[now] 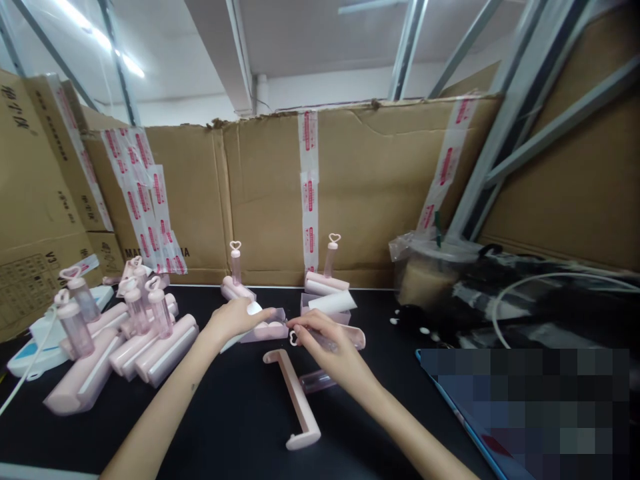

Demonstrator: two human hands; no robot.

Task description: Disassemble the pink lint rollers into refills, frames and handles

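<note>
My left hand is closed around what looks like a white roll, mostly hidden by the palm; its thumb stretches right over a translucent pink tray holding pale pieces. At the tray's right end, the fingertips of my right hand are pinched together; what they hold is too small to tell. Beneath that hand runs a clear pink handle with a heart-shaped loop. Nearer me lies a pale pink bracket-shaped frame, beside a clear tube.
Several pink lint rollers crowd the left, near a white-and-blue power strip. Two more rollers stand at the back, with another white roll. A drink cup and blue-edged tablet are right. Cardboard walls the back.
</note>
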